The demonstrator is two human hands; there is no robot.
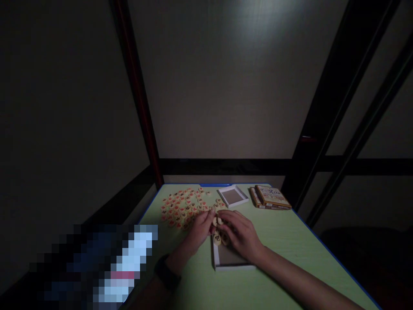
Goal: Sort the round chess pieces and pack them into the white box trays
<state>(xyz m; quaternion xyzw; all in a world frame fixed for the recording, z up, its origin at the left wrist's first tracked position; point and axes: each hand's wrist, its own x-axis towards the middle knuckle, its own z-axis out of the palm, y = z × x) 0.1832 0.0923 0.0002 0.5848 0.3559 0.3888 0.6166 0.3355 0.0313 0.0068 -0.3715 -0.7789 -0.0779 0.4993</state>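
Note:
My left hand [199, 229], with a dark band on its wrist, is closed beside the left wall of a shallow white box [234, 256]. My right hand [242, 232] curls over the same box from the right. Between the fingertips of both hands are round xiangqi pieces [216, 221], pale with dark characters. Below them, more xiangqi pieces [217, 239] lie in the far part of the box, some hidden by my right fingers. A wide spread of loose pieces [176, 208], marked in red and black, covers the table to the left of my hands.
A second shallow white tray [233, 196] stands farther back on the green table [287, 258]. Printed game boxes [272, 196] are stacked at the back right. A pixelated bright patch [129, 262] is at the lower left. Wall panels rise behind the table's blue edge.

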